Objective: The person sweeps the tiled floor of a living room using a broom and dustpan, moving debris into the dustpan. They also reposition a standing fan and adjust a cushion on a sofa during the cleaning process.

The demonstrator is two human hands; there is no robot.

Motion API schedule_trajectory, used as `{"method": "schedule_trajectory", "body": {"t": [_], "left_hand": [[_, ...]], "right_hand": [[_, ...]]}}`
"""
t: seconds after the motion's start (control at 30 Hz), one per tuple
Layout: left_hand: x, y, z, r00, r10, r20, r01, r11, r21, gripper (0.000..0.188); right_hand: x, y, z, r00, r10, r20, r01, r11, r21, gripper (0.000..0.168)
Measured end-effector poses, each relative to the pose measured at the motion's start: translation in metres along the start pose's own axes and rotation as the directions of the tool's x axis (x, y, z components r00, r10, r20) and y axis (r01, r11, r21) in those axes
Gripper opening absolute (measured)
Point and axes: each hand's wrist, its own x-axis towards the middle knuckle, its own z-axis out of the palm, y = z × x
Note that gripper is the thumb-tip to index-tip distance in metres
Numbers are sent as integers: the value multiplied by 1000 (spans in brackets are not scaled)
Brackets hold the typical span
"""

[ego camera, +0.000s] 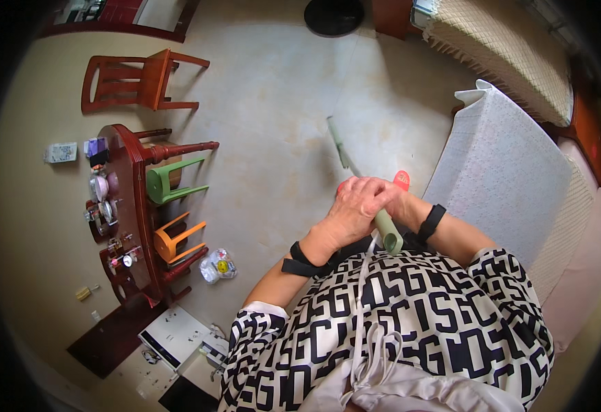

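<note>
Both my hands are closed around the pale green handle [384, 226] of a long-handled floor tool, a mop or broom. My left hand [357, 203] lies across the shaft and covers part of my right hand [396, 202], whose fingers are mostly hidden. The handle's hollow end points back at my waist. Away from me the thin shaft runs down to a narrow green head [337, 141] close to the tiled floor [269, 134]. Beneath my hands the toe of a red slipper [402, 179] shows.
Left stand a wooden chair [148, 82], a dark red table [130, 206] bearing dishes, a green stool [164, 183] and an orange stool [169, 244]. A plastic bag [218, 266] lies near them. A cloth-covered piece of furniture [491, 170] is at right, a round black object [334, 16] ahead.
</note>
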Motion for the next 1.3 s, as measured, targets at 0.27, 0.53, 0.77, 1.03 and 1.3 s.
{"method": "schedule_trajectory", "body": {"t": [0.27,0.53,0.77,1.03,1.3], "left_hand": [[-43,-37,-16,961,-275,29,274,961,32,66],[-147,-88,13,752,-624,211,636,772,17,65],[-177,-89,35,643,-734,220,752,659,3,61],[-172,-74,40,656,-741,143,753,657,-50,57],[-185,-73,40,643,-750,158,763,646,-41,58]], "right_hand": [[4,-123,-43,996,-71,62,36,895,445,15],[-16,-86,-89,743,-250,-621,-65,896,-439,16],[-54,-61,-187,584,-666,-463,-707,-137,-694,46],[-119,20,-233,586,-577,-569,-728,-66,-682,48],[-196,78,-252,577,-474,-665,-754,3,-656,49]]}}
